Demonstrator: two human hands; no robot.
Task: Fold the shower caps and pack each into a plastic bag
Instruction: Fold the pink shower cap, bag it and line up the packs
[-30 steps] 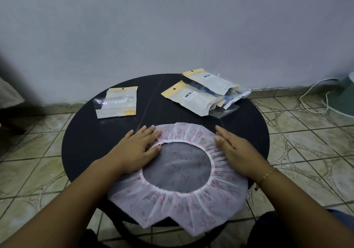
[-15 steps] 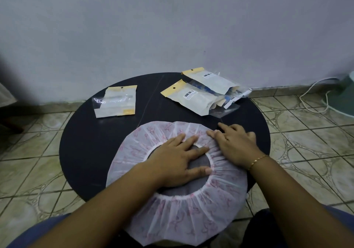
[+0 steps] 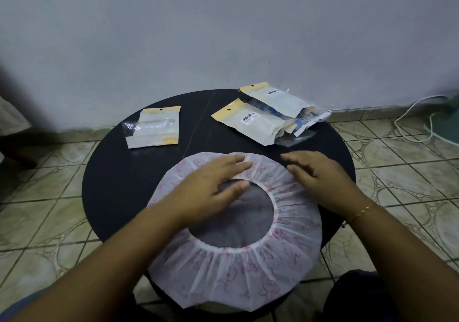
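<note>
- Shower cap (image 3: 248, 269) lies spread flat on the round black surface (image 3: 116, 180), opening up, near edge hanging over the rim toward the person.
- Change over the last second: both hands started at the outer sides of the elastic ring; the left hand (image 3: 211, 185) then crossed onto the centre and has now slid to the far edge. Right hand (image 3: 315, 172) has shifted along the far rim.
- Judgement: cap being smoothed and positioned; first fold not yet made, nothing bagged from this cap.
- Left hand: fingers straight, palm down, resting across far ruffle and elastic; grips nothing.
- Right hand: fingers extended, loosely spread, touching the far-right ruffle; no pinch visible, some motion blur.
- Plastic bags: one at far left (image 3: 154, 127), a small pile at far right (image 3: 263, 120), apart from the cap.
</note>
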